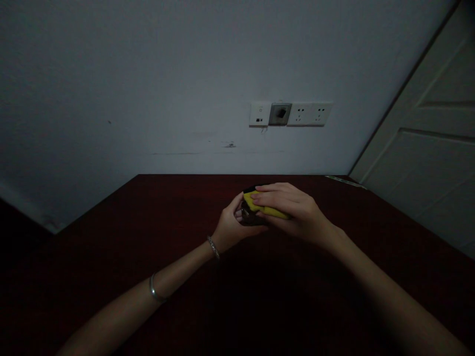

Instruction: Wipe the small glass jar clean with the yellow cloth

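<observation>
Handling in progress, with the dark glossy object and the yellow piece, apparently cloth, pressed together below the left part of the socket strip; the hands cover much of both, so what is done and what is left cannot be told. The left hand, half open in a curve, grips the dark glossy object below the strip's left end; the right hand, fingers nearly together, clamps the yellow piece below the strip's middle.
</observation>
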`<act>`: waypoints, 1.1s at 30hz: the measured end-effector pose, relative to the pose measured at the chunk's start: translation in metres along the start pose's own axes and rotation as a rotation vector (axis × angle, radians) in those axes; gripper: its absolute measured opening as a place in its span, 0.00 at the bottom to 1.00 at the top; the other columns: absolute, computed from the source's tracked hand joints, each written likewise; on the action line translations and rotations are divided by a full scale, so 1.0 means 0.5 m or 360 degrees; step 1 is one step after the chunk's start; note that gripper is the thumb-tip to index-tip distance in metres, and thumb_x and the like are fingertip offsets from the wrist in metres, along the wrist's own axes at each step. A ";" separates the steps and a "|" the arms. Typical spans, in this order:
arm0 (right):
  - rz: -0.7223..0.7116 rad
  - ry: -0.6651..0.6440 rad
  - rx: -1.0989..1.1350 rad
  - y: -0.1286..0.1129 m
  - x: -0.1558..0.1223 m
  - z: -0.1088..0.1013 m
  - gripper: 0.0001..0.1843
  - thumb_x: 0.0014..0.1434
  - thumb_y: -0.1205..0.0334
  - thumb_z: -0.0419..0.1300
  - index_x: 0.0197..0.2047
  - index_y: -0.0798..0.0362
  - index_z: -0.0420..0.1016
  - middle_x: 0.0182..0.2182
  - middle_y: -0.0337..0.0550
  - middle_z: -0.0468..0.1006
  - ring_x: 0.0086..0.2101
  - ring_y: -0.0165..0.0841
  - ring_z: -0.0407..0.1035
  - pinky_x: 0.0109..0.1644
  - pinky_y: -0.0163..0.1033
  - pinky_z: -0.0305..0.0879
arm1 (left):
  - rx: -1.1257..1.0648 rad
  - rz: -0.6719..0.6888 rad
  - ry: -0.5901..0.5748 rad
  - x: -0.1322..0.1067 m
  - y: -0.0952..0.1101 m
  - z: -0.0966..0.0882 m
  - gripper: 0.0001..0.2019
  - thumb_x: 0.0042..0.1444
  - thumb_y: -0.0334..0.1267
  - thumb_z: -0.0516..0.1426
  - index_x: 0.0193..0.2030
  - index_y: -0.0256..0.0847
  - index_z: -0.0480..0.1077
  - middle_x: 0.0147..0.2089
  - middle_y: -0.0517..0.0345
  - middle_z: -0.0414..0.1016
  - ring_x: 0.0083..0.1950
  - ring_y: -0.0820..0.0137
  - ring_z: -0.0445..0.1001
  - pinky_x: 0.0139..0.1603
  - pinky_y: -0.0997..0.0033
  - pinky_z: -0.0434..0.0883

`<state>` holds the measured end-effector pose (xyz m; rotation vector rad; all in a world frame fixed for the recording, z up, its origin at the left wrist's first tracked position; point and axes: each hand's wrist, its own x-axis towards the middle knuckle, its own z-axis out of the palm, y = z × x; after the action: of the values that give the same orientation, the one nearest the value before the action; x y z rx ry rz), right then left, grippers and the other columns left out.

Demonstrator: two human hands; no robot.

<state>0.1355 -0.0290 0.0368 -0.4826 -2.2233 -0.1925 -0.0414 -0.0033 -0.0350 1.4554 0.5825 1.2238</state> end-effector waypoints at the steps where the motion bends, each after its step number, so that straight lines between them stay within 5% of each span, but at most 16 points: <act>1: 0.0022 0.0023 0.0047 0.001 -0.001 -0.001 0.16 0.59 0.65 0.60 0.51 0.47 0.74 0.45 0.43 0.80 0.49 0.38 0.72 0.53 0.49 0.70 | 0.0007 -0.0013 0.0017 -0.001 0.001 0.001 0.40 0.32 0.31 0.71 0.56 0.39 0.63 0.53 0.46 0.72 0.49 0.62 0.76 0.49 0.63 0.74; 16: 0.0052 -0.0174 0.0231 -0.034 0.016 -0.026 0.10 0.61 0.66 0.59 0.46 0.48 0.75 0.40 0.40 0.82 0.43 0.34 0.75 0.50 0.45 0.69 | 0.0126 0.0028 0.0167 0.007 0.004 -0.005 0.41 0.30 0.33 0.71 0.55 0.38 0.64 0.51 0.45 0.74 0.48 0.58 0.76 0.47 0.60 0.74; 26: 0.0710 0.0509 0.0223 -0.037 0.019 -0.042 0.06 0.58 0.63 0.62 0.38 0.46 0.80 0.37 0.38 0.83 0.37 0.35 0.78 0.41 0.41 0.76 | -0.0209 -0.0118 0.0170 -0.007 0.025 -0.004 0.41 0.34 0.38 0.72 0.56 0.36 0.60 0.49 0.45 0.74 0.46 0.60 0.77 0.52 0.58 0.71; 29: 0.0700 0.0606 0.0084 -0.038 0.024 -0.029 0.07 0.57 0.64 0.62 0.39 0.46 0.80 0.38 0.39 0.83 0.38 0.37 0.78 0.43 0.44 0.76 | -0.0243 -0.0140 0.0181 -0.012 0.032 -0.002 0.43 0.32 0.38 0.72 0.56 0.36 0.59 0.48 0.45 0.74 0.45 0.61 0.77 0.51 0.58 0.72; 33: 0.0442 0.0429 0.0129 -0.039 0.022 -0.010 0.10 0.58 0.66 0.61 0.43 0.48 0.78 0.43 0.42 0.81 0.47 0.39 0.74 0.52 0.50 0.72 | -0.0265 -0.0163 0.0174 -0.018 0.038 0.009 0.42 0.31 0.36 0.72 0.55 0.36 0.60 0.47 0.47 0.74 0.46 0.62 0.76 0.51 0.61 0.72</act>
<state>0.1245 -0.0454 0.0490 -0.6728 -1.8720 -0.0188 -0.0456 -0.0184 -0.0200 1.2115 0.6068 1.2458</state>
